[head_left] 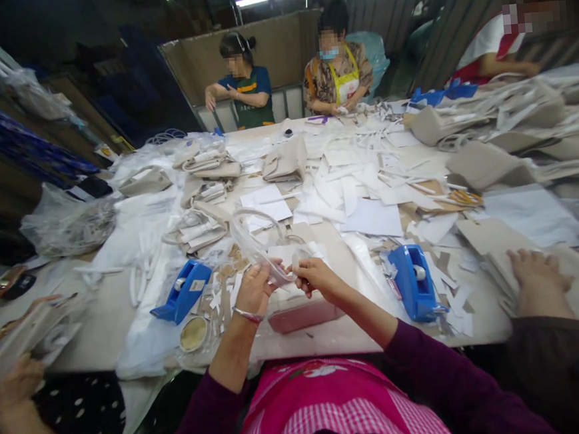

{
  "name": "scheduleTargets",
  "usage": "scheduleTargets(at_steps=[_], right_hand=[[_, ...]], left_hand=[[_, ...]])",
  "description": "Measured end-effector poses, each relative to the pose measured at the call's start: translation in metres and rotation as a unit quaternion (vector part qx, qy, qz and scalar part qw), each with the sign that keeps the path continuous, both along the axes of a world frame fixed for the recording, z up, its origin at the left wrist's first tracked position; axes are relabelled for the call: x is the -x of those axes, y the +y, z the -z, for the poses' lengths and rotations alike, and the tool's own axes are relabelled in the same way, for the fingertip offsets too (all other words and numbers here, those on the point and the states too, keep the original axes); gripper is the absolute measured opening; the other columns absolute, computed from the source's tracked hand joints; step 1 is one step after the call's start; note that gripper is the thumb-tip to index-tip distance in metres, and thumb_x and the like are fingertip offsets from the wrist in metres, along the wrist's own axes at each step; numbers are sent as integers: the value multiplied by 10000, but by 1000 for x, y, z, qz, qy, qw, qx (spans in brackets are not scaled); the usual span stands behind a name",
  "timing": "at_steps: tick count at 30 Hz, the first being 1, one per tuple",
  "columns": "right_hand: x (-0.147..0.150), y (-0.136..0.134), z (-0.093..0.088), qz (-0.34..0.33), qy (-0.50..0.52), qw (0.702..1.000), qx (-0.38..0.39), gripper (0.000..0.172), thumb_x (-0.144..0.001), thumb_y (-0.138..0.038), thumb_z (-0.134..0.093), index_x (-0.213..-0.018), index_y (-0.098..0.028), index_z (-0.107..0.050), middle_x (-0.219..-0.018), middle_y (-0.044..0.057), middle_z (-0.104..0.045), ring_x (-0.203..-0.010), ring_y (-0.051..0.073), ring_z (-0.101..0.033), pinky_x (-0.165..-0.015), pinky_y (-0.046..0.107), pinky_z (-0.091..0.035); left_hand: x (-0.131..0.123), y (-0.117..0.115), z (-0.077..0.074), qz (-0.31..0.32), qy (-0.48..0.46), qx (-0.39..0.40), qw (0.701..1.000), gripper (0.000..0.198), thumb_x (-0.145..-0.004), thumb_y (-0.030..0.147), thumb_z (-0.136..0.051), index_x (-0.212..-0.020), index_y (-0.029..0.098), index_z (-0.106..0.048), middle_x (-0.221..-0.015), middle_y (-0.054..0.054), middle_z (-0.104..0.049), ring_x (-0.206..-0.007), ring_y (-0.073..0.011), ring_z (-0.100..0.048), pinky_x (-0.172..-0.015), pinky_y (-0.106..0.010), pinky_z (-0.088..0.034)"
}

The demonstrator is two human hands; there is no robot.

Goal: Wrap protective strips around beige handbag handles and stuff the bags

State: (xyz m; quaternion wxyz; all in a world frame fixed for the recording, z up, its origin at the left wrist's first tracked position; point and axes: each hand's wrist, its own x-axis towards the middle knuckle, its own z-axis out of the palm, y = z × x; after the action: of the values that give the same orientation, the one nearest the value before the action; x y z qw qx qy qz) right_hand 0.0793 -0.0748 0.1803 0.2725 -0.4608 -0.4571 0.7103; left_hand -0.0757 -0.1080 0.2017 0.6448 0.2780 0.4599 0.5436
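Observation:
My left hand (254, 290) and my right hand (317, 276) both pinch a clear plastic bag (260, 241) with a white piece inside, held just above the table near its front edge. The bag's loose end curls up and away toward the table's middle. A silver bangle sits on my left wrist. A pink flat object (304, 315) lies on the table right below my hands.
Blue tape dispensers stand left (184, 291) and right (413, 282) of my hands. Beige bags (285, 160), white paper scraps (367, 191) and plastic cover the long table (102, 325). Co-workers' hands rest at right (539, 276) and at left (17, 392); other people sit at the far end.

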Motion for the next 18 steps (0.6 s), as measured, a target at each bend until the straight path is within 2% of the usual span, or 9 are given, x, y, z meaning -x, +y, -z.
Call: scheduleTargets(at_steps=[2,3,5,7,10,13,16,18], right_hand=[[-4,1,-7,-41,-93,984,-144,177,-876,-186,-448,-907,-160,-620,-488,-54,-515,-388,76,-432,-421,189,-354],[-6,0,-10,-63,-143,961,-227,188,-882,-181,-443,-903,-167,-630,-506,-44,-530,-431,83,-464,-467,194,-364],[-8,-1,-13,-107,-233,894,-367,201,-890,-170,-444,-897,-172,-645,-589,-6,-592,-550,107,-538,-558,211,-375],[-9,-1,-17,-150,-294,833,-445,214,-892,-154,-441,-954,-181,-644,-713,30,-653,-660,133,-584,-612,225,-370],[-8,0,-21,-197,-338,772,-500,264,-895,-133,-425,-1073,-199,-609,-858,50,-678,-757,154,-605,-638,234,-362],[-7,0,-23,-213,-370,729,-535,291,-900,-119,-401,-1121,-185,-578,-909,64,-669,-800,168,-601,-637,247,-356],[-6,0,-23,-218,-379,707,-555,305,-893,-103,-399,-1145,-161,-561,-935,86,-658,-866,186,-593,-642,255,-357],[-6,1,-20,-218,-370,707,-562,314,-890,-95,-398,-1154,-155,-559,-947,98,-652,-885,194,-584,-646,259,-361]], left_hand=[[0,0,-1,2,2,13,1000,290,-770,289,-682,-979,89,-659,-767,-61,-701,-688,-163,-661,-740,-375,-569],[0,0,-2,6,-1,19,1000,301,-773,267,-677,-1021,96,-659,-793,-60,-703,-693,-157,-655,-743,-381,-573],[0,-2,-4,12,-14,26,999,332,-784,228,-660,-1097,119,-649,-874,-68,-708,-728,-150,-649,-758,-386,-576],[-1,-4,-6,14,-29,29,999,325,-799,205,-639,-1115,131,-650,-922,-75,-708,-754,-146,-645,-775,-386,-575],[0,-7,-9,26,-51,36,998,282,-816,191,-612,-1082,118,-672,-961,-92,-707,-784,-150,-646,-807,-381,-564],[4,-8,-11,36,-67,42,996,274,-809,181,-619,-1063,102,-683,-957,-100,-708,-787,-152,-648,-818,-355,-551],[5,-9,-10,47,-68,49,995,322,-760,156,-668,-1078,107,-680,-910,-93,-713,-745,-151,-646,-783,-343,-546],[3,-10,-9,46,-65,52,995,369,-710,139,-712,-1077,119,-681,-892,-81,-714,-691,-135,-631,-754,-338,-541]])
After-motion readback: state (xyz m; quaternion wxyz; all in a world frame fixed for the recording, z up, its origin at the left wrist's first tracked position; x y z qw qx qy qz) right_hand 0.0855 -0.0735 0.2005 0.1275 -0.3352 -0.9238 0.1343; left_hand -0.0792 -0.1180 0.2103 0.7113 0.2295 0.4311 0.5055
